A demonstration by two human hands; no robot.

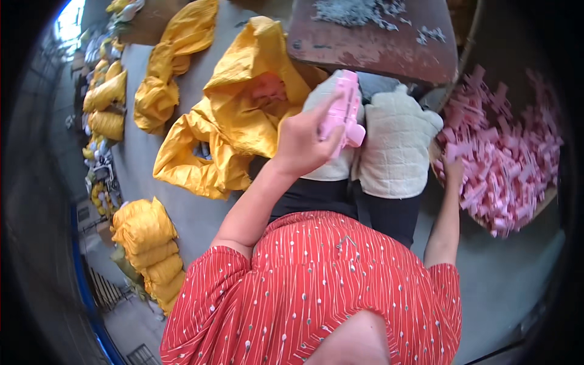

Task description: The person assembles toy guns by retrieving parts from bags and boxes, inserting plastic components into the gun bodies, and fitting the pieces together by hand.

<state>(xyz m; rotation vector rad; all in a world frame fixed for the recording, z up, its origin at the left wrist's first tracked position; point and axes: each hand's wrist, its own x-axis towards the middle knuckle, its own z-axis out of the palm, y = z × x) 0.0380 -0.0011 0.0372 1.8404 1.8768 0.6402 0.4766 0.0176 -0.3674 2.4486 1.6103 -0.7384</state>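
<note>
My left hand [302, 143] is closed around a bundle of pink plastic pieces [345, 108], held upright above my padded knee. The pieces lie side by side, with a rounded end sticking out at the lower right. Off to the right, my right hand [452, 171] reaches the near edge of a wide basket [545, 201]. Its fingers close on a pink plastic piece [456, 149] and are partly hidden. A heap of similar pink pieces [508, 167] fills the basket. Their exact kind does not show.
An open yellow woven sack [234, 115] with something pink inside lies left of my knees. Ahead stands a worn brown low table [383, 52] bearing grey scraps [359, 11]. Cream quilted pads [398, 149] cover my knees. Stuffed yellow sacks [149, 243] lie at the left.
</note>
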